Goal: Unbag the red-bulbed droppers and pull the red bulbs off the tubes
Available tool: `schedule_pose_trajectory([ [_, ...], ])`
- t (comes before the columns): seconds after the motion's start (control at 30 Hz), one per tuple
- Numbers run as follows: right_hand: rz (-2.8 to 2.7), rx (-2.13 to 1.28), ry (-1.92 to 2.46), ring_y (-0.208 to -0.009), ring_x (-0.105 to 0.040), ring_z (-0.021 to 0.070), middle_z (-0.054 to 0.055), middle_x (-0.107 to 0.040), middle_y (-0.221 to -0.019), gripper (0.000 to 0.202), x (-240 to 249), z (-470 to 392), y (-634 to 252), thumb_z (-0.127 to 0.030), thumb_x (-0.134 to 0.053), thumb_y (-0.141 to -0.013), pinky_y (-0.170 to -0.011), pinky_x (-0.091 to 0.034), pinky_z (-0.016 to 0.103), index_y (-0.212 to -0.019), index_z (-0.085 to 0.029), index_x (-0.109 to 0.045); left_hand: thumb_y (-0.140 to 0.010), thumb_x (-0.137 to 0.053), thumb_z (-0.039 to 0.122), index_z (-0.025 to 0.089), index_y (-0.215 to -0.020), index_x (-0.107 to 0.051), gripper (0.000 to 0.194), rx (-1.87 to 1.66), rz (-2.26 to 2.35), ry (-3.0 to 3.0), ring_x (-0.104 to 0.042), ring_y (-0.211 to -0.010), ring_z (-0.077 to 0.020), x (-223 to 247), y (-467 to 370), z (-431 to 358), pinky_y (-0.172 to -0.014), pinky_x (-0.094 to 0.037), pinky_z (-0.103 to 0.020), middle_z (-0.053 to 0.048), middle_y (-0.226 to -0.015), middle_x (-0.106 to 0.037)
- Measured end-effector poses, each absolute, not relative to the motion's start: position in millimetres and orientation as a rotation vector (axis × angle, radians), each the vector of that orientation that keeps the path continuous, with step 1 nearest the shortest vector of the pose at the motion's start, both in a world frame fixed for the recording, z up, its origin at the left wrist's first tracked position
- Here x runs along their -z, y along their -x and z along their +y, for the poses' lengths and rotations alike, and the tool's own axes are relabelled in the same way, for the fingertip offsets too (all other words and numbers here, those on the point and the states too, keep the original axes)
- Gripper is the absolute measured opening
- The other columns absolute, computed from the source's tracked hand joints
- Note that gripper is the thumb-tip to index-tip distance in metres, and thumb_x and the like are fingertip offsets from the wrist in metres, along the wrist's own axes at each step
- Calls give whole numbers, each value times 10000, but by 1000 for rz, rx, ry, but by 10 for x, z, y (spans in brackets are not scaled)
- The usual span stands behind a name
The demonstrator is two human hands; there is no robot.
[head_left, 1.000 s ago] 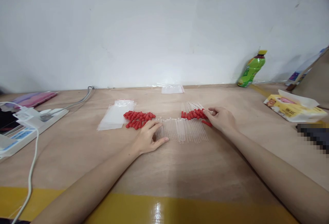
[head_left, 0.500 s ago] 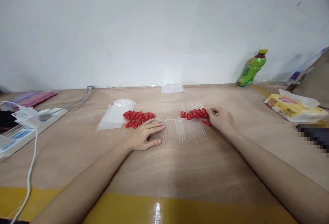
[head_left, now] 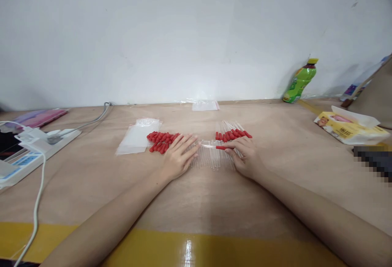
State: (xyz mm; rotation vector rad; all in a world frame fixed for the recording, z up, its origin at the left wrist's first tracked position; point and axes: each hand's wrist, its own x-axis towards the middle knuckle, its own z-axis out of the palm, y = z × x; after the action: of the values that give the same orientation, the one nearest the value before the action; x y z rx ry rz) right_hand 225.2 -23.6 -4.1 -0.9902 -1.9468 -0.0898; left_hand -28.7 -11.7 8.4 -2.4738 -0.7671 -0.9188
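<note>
Clear thin tubes [head_left: 211, 160] lie in a row on the table between my hands. My right hand [head_left: 243, 154] pinches a red rubber cap [head_left: 222, 147], which meets the end of a clear tube [head_left: 208, 146] lying crosswise above the row. At that tube's other end is my left hand [head_left: 183, 154], its fingertips closed on it. A pile of red caps [head_left: 159, 138] lies beside and partly behind my left hand. Beyond my right hand, several red-capped tubes [head_left: 234, 134] are laid side by side, clear ends pointing to the wall.
Clear plastic bags [head_left: 136, 136] lie left of the red pile, another bag [head_left: 205, 105] by the wall. A power strip [head_left: 61, 140] with cables is at the left. To the right are a green bottle [head_left: 300, 82], a tissue pack [head_left: 350, 130] and a dark object [head_left: 372, 159].
My right hand has moved left and nearer with a red cap. My left hand has turned and closed on a tube now lying crosswise. The loose cap beside the right-hand group is gone from there.
</note>
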Motion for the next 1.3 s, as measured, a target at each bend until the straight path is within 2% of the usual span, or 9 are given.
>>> schedule_pose_trajectory([
  [0.1, -1984, 70, 911, -730, -516, 145, 15, -636, -772, 138, 22, -301, -2164, -239, -505, -843, -716, -326, 313, -876, -219, -638, -832, -536, 196, 179, -1143, -537, 312, 896, -695, 2443, -470, -1176, -221, -81, 206, -144, -992, -392, -434, -74, -1167, -591],
  [0.3, -2025, 71, 941, -724, -508, 144, 14, -618, -757, 129, -1, -342, -2107, -260, -511, -836, -693, -314, 317, -810, -219, -630, -834, -519, 139, 126, -1016, -586, 194, 897, -652, 2461, -567, -1061, -206, -36, 116, -162, -962, -441, -406, -65, -1015, -667],
  [0.47, -2118, 260, 925, -836, -525, 172, 40, -635, -904, 221, 2, -342, -2021, -377, -565, -803, -778, -314, 347, -933, -209, -626, -824, -523, 135, 116, -962, -598, 158, 903, -613, 2483, -575, -1050, -210, -26, 72, -198, -948, -464, -391, -83, -1017, -664],
  [0.67, -2213, 414, 840, -787, -538, 135, -8, -659, -732, 139, 2, -368, -1948, -264, -507, -856, -834, -281, 351, -848, -209, -634, -811, -512, 106, 103, -912, -601, 134, 936, -580, 2559, -537, -1103, -224, -33, 48, -240, -958, -460, -386, -102, -990, -665],
  [0.8, -2242, 476, 802, -788, -531, 135, -7, -665, -751, 135, 6, -369, -1978, -259, -510, -852, -832, -268, 358, -870, -210, -634, -814, -474, 88, 117, -887, -595, 144, 963, -569, 2628, -551, -1084, -198, -21, 51, -249, -978, -446, -383, -77, -896, -676],
  [1.03, -2253, 545, 781, -809, -527, 142, -13, -674, -778, 136, 26, -352, -2030, -241, -517, -846, -857, -255, 373, -935, -214, -616, -813, -463, 94, 124, -895, -586, 151, 1003, -554, 2635, -595, -1006, -184, 10, 50, -229, -943, -479, -380, -88, -912, -674],
  [1.3, -2184, 611, 713, -826, -554, 135, -35, -691, -788, 85, 83, -351, -2077, -229, -551, -830, -857, -262, 367, -891, -224, -609, -811, -486, 97, 121, -871, -585, 119, 1018, -544, 2650, -606, -980, -183, 3, 84, -245, -937, -482, -366, -87, -893, -676],
])
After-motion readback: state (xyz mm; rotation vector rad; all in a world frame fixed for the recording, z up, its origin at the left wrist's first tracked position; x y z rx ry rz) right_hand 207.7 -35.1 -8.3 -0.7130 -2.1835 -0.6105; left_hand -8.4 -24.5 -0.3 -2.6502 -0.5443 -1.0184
